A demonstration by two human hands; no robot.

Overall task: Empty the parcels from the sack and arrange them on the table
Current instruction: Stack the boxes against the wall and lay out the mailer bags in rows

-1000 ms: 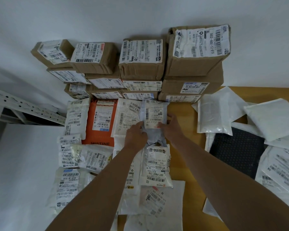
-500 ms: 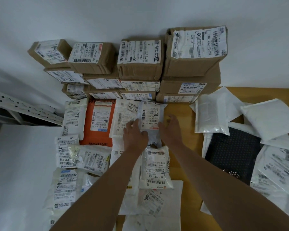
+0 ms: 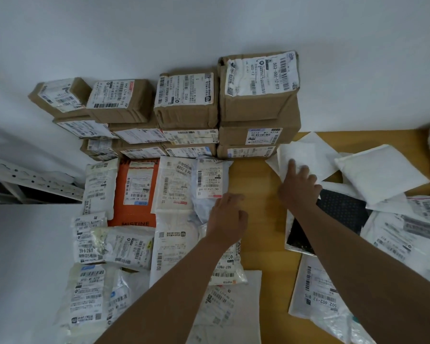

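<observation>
Cardboard boxes point(image 3: 258, 95) stand stacked along the far wall, with flat parcels laid in rows on the wooden table point(image 3: 256, 194) in front of them. The left hand point(image 3: 227, 219) rests with loose, relaxed fingers on the near right corner of a grey labelled bag point(image 3: 210, 180), grasping nothing. The right hand point(image 3: 299, 187) reaches far right, its straight fingers touching a white envelope point(image 3: 305, 157) in the loose pile, next to a black parcel point(image 3: 338, 212).
</observation>
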